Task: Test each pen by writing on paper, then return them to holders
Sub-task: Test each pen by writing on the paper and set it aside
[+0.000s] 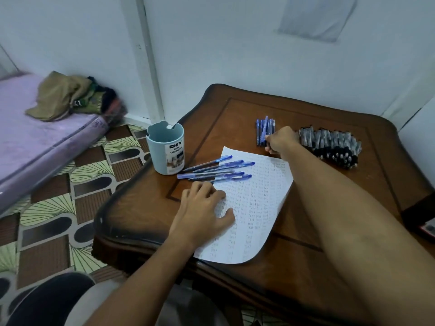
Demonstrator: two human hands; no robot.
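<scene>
A white paper sheet [256,198] covered in rows of small handwriting lies in the middle of the wooden table [329,243]. My left hand [202,210] rests flat on the sheet's left edge, fingers spread. Just beyond it lie several blue pens [216,170] in a loose row. A light blue pen holder [166,148] stands at the table's left edge and looks empty. Farther back, my right hand [281,141] pinches one pen out of a small bunch of blue pens [264,130]. A heap of black pens [334,145] lies to its right.
The table stands against a white wall. A purple mattress [42,137] with a pile of clothes [70,96] lies on the patterned floor at the left. A dark object [423,222] sits at the table's right edge. My knee [47,300] shows at the bottom left.
</scene>
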